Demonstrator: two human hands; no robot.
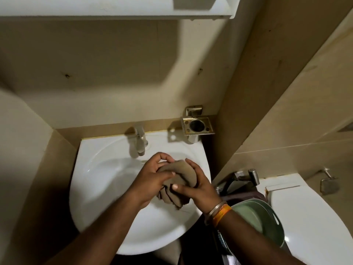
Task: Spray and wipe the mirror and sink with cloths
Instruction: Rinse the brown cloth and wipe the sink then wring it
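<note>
Two hands meet over the white sink [107, 190], centre of frame, both clenched on one bunched brown cloth [176, 180]. Left hand [150, 180]: fingers curl over the cloth's upper left part, thumb lying across its front, so the cloth bulges out between thumb and fingers. Right hand [198, 188]: fingers wrap the cloth's right side from behind, thumb pressing across its lower front. Loose folds of cloth hang below both thumbs, over the basin; whether they touch the porcelain cannot be told. Right wrist wears a metal bangle [214, 209] and an orange band [222, 214].

Tap [140, 141] stands at the sink's back edge, just above the hands in the frame. Metal holder [197, 125] is fixed to the wall at upper right of the sink. Green tub [261, 222] sits lower right, beside the right forearm. White toilet [305, 217] at far right. White shelf [114, 6] runs along the top edge.
</note>
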